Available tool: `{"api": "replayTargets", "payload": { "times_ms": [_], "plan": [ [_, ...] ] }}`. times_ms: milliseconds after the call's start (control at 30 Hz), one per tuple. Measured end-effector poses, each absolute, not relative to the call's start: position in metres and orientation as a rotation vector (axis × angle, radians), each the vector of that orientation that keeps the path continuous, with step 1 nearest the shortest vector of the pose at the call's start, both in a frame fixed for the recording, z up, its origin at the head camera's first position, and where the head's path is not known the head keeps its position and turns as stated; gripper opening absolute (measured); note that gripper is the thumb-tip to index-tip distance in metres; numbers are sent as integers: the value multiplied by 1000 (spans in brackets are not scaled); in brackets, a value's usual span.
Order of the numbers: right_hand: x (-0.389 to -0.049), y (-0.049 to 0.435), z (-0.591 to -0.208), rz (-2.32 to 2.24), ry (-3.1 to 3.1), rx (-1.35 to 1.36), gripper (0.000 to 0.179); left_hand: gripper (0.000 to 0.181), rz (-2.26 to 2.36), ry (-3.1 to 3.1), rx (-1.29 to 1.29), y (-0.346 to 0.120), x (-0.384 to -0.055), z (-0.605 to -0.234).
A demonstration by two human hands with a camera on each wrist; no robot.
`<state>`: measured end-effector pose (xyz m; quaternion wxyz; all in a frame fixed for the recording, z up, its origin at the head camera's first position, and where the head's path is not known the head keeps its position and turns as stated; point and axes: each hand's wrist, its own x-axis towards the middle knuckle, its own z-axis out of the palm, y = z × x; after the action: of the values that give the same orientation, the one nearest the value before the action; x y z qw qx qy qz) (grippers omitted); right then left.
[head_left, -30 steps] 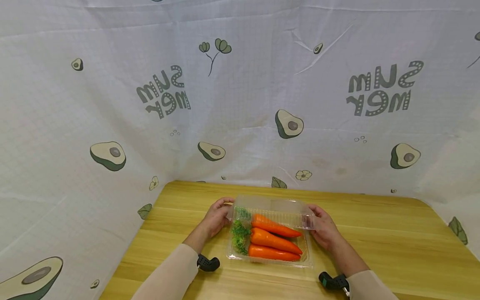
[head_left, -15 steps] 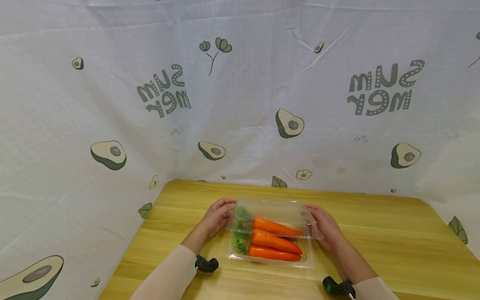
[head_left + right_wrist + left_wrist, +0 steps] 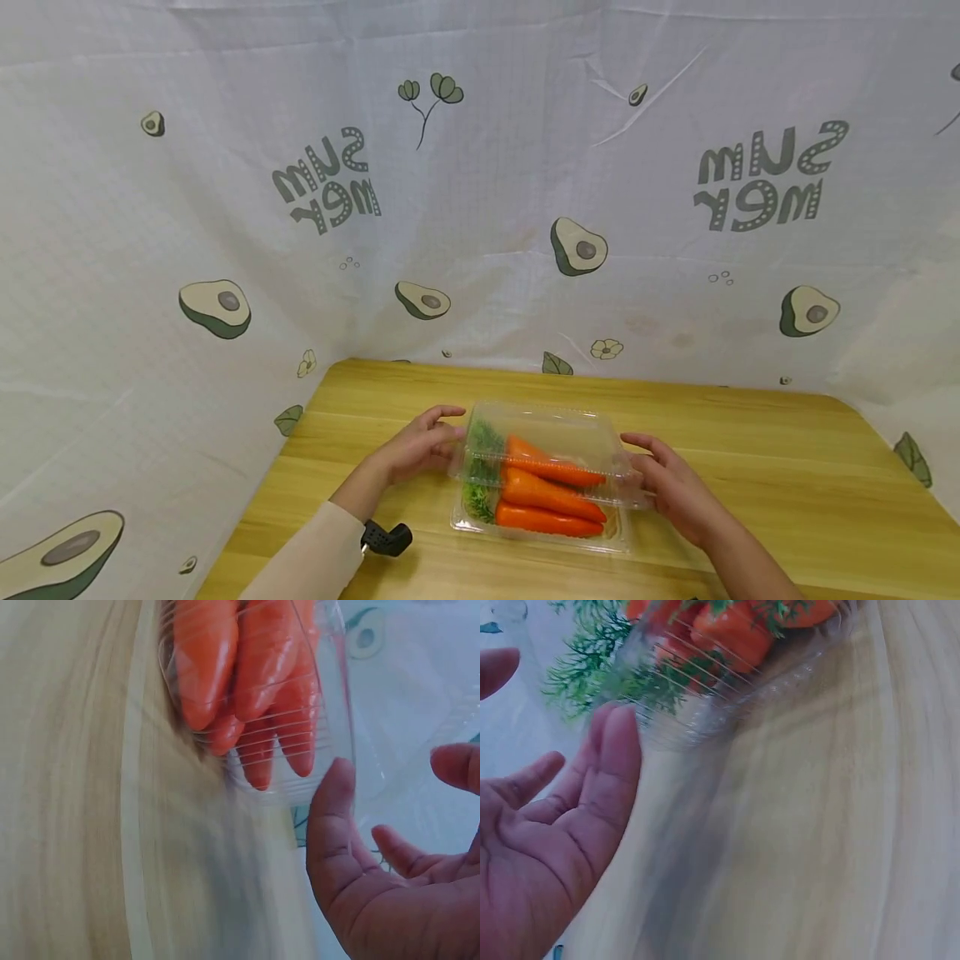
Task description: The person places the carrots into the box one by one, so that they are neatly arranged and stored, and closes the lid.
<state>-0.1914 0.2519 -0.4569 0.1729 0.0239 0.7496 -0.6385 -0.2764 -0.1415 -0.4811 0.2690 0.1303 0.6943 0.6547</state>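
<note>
A clear plastic clamshell box holds several orange carrots with green leafy tops at the left. Its lid slants over the back part, front edge above the middle carrots. My left hand is at the box's left side, fingertips right at the lid's edge; in the left wrist view the fingers of the left hand are loosely spread with a fingertip near the box wall. At the lid's right corner is my right hand, one finger extended. In the right wrist view a fingertip overlaps the lid's edge.
The box sits on a wood-grain table. A white cloth printed with avocados hangs behind and at both sides. A black device is strapped to the left wrist.
The lid has come down from its steeper tilt toward the front, over more of the carrots. Both hands have drawn outward, slightly away from the box, and their fingers have loosened.
</note>
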Motion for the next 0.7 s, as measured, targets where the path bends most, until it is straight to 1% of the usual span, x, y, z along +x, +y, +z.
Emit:
{"api": "replayTargets", "payload": {
  "times_ms": [200,400,467,600,700],
  "plan": [
    [-181,258,-454,-1762,2054,-1,71,77,1605,1768,411,-155,-260,-462],
    [-172,265,-453,-1733,1904,-55,76,91,1508,1602,405,-163,-246,-453],
    [-168,269,-455,-1743,1784,-114,74,94,1489,1551,408,-164,-242,-453],
    [-162,275,-463,-1796,1524,-224,63,96,1482,1488,427,-165,-237,-455],
    [-160,275,-468,-1828,1470,-259,59,96,1490,1472,434,-163,-234,-456]
  ]
}}
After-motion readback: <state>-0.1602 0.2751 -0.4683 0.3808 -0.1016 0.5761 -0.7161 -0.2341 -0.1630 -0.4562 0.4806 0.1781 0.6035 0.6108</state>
